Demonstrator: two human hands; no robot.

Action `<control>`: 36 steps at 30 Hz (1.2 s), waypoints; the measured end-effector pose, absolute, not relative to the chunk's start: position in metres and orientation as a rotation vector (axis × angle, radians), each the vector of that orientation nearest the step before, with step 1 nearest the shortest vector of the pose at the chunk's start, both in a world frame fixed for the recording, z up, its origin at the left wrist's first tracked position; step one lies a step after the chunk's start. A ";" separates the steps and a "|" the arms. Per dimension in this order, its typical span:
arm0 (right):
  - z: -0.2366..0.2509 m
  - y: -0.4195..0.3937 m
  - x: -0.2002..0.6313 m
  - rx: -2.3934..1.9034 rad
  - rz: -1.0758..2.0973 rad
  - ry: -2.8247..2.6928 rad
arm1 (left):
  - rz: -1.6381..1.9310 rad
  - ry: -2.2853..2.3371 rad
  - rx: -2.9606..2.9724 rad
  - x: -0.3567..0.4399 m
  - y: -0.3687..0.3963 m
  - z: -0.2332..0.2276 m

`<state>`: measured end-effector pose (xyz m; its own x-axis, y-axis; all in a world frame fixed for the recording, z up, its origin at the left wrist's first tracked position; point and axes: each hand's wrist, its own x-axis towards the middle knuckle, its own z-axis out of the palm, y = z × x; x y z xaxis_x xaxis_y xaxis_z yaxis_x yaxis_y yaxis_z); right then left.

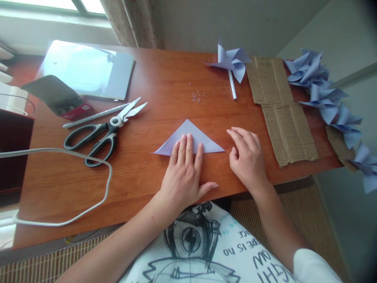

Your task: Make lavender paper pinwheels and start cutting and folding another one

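A pale lilac sheet of paper (188, 131), folded into a triangle, lies on the wooden table with its peak pointing away from me. My left hand (184, 169) is laid flat over the middle of its folded edge, fingers stretched out and thumb spread to the right. Just off the triangle's right corner, my right hand (247, 157) hovers or rests by the table with loosely bent fingers, thumb apart from them and nothing held. Beyond the paper are tiny scattered beads or bits (200, 97) and a finished paper pinwheel (232, 62) on a white stick.
Black-handled scissors (113, 125) lie partly open on the left, beside a silvery stick (97, 115), an opened small box (75, 110) and a shiny flat folder (118, 76). A white cable (108, 177) loops nearby. Corrugated cardboard (287, 122) and several pinwheels (326, 100) line the right.
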<state>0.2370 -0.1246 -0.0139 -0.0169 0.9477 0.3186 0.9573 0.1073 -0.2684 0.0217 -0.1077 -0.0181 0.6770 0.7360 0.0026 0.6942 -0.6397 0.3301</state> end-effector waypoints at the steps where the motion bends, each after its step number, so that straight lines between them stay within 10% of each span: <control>1: -0.012 -0.124 0.234 -1.830 -0.026 -1.951 | 0.195 1.138 2.589 0.022 -0.108 -0.018; 12: -0.016 -0.094 0.179 -1.553 0.468 -1.902 | 0.210 1.145 2.613 0.022 -0.109 -0.021; 36: -0.022 -0.095 0.186 -1.666 0.477 -1.781 | 0.297 1.129 2.477 -0.054 -0.109 -0.003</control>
<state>0.1860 -0.0948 -0.0217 0.0136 0.9782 0.2070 0.7441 0.1284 -0.6556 -0.0542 -0.1094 -0.0026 0.6513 0.7584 0.0266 0.6733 -0.5937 0.4407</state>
